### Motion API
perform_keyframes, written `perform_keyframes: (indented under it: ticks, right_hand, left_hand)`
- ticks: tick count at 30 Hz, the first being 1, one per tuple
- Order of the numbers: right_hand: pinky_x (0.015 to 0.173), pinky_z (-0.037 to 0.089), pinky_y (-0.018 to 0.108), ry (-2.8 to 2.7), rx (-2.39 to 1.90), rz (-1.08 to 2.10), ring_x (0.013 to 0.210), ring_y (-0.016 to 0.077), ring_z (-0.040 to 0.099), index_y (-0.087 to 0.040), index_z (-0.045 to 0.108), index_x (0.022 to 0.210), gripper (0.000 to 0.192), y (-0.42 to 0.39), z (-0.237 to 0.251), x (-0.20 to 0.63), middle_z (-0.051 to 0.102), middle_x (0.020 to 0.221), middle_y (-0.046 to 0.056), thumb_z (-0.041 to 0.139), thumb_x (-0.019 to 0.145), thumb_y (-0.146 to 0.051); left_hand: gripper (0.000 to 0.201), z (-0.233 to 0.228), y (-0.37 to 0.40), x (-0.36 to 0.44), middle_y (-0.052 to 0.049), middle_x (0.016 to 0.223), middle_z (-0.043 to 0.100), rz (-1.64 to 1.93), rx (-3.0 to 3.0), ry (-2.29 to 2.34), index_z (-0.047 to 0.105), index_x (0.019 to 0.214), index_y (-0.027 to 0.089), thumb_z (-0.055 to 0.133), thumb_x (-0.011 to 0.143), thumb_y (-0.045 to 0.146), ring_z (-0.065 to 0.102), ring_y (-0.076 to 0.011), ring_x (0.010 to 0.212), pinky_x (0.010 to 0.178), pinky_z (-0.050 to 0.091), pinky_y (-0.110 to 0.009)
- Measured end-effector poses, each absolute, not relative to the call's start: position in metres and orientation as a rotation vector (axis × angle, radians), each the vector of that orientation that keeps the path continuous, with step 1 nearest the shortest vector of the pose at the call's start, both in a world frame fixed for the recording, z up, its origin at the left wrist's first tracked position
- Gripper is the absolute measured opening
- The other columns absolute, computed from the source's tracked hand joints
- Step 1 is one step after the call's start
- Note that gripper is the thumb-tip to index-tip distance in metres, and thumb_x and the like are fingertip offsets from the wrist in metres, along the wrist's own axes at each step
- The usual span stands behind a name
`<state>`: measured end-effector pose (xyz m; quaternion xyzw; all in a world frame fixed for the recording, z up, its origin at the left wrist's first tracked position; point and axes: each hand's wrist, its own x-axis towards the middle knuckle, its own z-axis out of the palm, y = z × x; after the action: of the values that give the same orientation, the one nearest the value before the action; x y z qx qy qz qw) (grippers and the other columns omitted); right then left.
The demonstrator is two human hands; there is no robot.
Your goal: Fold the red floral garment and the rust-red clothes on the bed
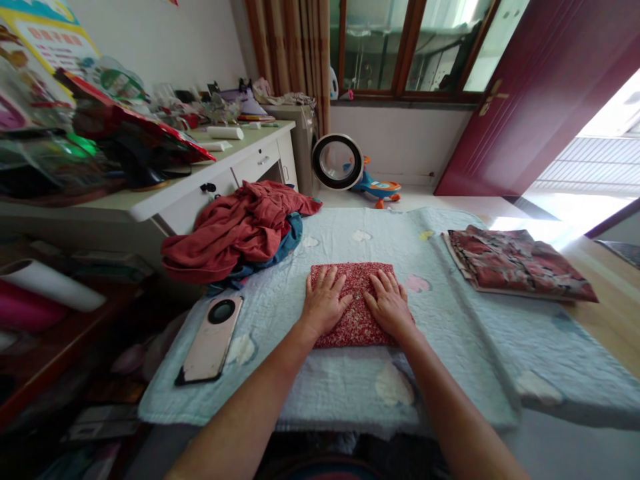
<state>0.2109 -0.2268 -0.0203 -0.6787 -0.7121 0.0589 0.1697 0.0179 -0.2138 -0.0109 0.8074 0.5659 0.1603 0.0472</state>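
Observation:
A red garment with a fine white pattern (pixel 356 327), folded into a neat rectangle, lies flat on the light blue blanket (pixel 450 360). My left hand (pixel 325 300) rests palm down on its left half, fingers spread. On the right half lies my right hand (pixel 390 303), also flat with fingers apart. Neither hand grips the cloth. What kind of garment it is cannot be made out from the folded shape.
Left of the hands sit a phone (pixel 213 340) and a rumpled heap of red and blue clothes (pixel 245 230). A folded patterned cloth (pixel 523 263) lies to the right. Beyond stand a cluttered white desk (pixel 265 141) and a washing machine with its round door (pixel 337 162) open.

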Motion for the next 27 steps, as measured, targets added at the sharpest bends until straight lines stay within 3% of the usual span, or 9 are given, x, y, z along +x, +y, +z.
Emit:
perform_keyframes:
  ticks: [5,9,14,19,24,27]
  right_hand:
    - [0.116,0.016,0.051,-2.067,-1.937,0.175,0.146,0.0276,0.022,-0.021,0.044,0.144,0.053,-0.225,-0.031,0.21,0.029,0.158,0.009,0.041,0.096,-0.044]
    - [0.114,0.026,0.048,-1.938,-1.809,0.186,0.141,0.0281,0.033,-0.017,0.051,0.138,0.051,-0.218,-0.034,0.228,0.039,0.152,0.014,0.042,0.094,-0.044]
    - [0.103,0.039,0.043,-1.69,-1.891,0.142,0.12,0.0301,0.054,-0.008,0.056,0.127,0.051,-0.214,-0.027,0.256,0.061,0.126,0.021,0.047,0.088,-0.04]
    - [0.083,0.046,0.032,-1.575,-2.091,0.35,0.097,0.0259,0.064,-0.009,0.059,0.122,0.052,-0.201,-0.013,0.259,0.071,0.101,0.015,0.059,0.081,-0.042]
    - [0.055,0.037,0.025,-1.556,-2.246,0.607,0.063,0.0178,0.061,-0.015,0.069,0.077,0.023,-0.186,0.009,0.256,0.065,0.063,0.003,0.066,0.075,-0.038]
    - [0.05,0.031,0.024,-1.602,-2.24,0.653,0.054,0.0147,0.054,-0.018,0.063,0.058,0.023,-0.184,0.019,0.257,0.054,0.048,-0.002,0.07,0.072,-0.035]
  left_hand:
    - [0.055,-0.031,-0.212,0.017,-0.007,0.158,0.031,0.416,2.435,1.71,0.044,0.144,0.03,0.046,0.093,0.052,0.021,-0.0317,0.147,0.116,0.013,-0.061]
    - [0.049,-0.027,-0.202,0.006,-0.007,0.157,0.034,0.505,2.284,1.691,0.047,0.14,0.029,0.048,0.094,0.044,0.025,-0.0291,0.145,0.116,0.02,-0.056]
    - [0.054,-0.015,-0.188,-0.024,-0.017,0.135,0.055,0.821,1.887,1.915,0.047,0.135,0.013,0.06,0.085,0.027,0.053,-0.0248,0.125,0.105,0.041,-0.036]
    - [0.063,-0.012,-0.169,-0.031,-0.015,0.113,0.068,0.692,1.639,1.902,0.047,0.131,0.012,0.07,0.075,0.03,0.066,-0.0255,0.103,0.084,0.049,-0.032]
    - [0.048,-0.016,-0.148,-0.026,-0.01,0.09,0.073,0.718,1.459,1.823,0.063,0.101,0.012,0.081,0.059,0.024,0.068,-0.0249,0.087,0.072,0.048,-0.029]
    - [0.033,-0.018,-0.142,-0.026,-0.002,0.07,0.069,0.717,1.451,1.722,0.067,0.081,0.014,0.082,0.053,0.02,0.066,-0.0203,0.07,0.063,0.047,-0.027]
